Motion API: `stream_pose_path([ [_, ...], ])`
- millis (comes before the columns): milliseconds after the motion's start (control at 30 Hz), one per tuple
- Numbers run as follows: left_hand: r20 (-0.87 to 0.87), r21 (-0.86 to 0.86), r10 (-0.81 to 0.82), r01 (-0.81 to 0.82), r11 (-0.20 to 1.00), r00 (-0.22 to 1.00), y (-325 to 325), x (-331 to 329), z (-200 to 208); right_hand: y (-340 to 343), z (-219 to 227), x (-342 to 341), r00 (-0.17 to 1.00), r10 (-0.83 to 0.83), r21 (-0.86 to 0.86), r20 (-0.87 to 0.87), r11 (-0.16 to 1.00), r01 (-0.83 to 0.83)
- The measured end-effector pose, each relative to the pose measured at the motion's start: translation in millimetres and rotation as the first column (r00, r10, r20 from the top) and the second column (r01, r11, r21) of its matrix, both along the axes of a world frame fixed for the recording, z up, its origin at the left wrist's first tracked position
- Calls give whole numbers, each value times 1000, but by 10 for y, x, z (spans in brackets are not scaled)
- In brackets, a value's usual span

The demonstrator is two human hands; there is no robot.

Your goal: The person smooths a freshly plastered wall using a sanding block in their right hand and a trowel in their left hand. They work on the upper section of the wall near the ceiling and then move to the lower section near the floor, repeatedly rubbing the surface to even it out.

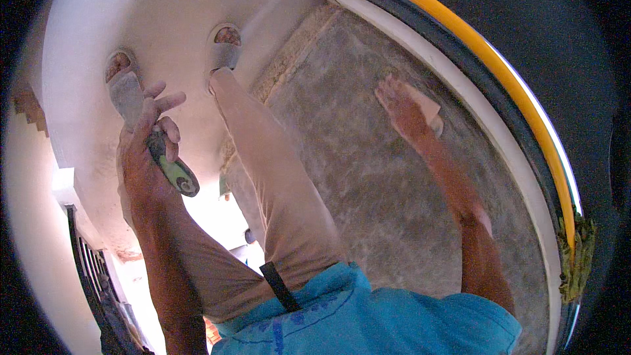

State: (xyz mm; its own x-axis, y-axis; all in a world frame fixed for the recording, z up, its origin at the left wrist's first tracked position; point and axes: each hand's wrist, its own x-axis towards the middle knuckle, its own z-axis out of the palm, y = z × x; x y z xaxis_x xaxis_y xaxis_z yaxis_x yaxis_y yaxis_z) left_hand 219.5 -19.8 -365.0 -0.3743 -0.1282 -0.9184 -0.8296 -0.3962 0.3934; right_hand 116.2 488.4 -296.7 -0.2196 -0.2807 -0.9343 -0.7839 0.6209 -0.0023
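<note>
My left hand (146,141) is closed around the green-and-black handle of what looks like a putty knife (176,172), with some fingers stretched out beyond it. A grey flat shape past those fingers overlaps my left sandal, so I cannot tell how much of it is blade. My right arm reaches out to the right, over a mottled grey plaster-like surface (355,158). On that surface my right hand (401,106) presses a pale flat piece (426,104), its edge showing beside the palm; its exact kind is unclear.
My sandalled feet (227,46) stand on a pale, dusty surface. Along the far right, a white edge (460,69) and a yellow band (486,49) curve past the grey area. Dark railings (92,276) show at lower left, beside a bright opening.
</note>
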Motion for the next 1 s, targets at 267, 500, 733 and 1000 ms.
stream_pose_path([
  [267,-17,82,21,-20,996,1000,5,39,-336,148,-11,-171,995,-81,-33,54,996,83],
  [500,28,-104,-9,12,994,1000,-83,193,-1203,-91,5,-219,966,82,-25,-246,996,-91],
  [733,167,-10,-109,113,994,980,-85,79,-1082,-79,88,-248,959,189,259,-213,957,-131],
  [1000,64,48,-102,99,994,993,-188,333,-931,-117,18,-121,950,236,163,-205,965,-205],
])
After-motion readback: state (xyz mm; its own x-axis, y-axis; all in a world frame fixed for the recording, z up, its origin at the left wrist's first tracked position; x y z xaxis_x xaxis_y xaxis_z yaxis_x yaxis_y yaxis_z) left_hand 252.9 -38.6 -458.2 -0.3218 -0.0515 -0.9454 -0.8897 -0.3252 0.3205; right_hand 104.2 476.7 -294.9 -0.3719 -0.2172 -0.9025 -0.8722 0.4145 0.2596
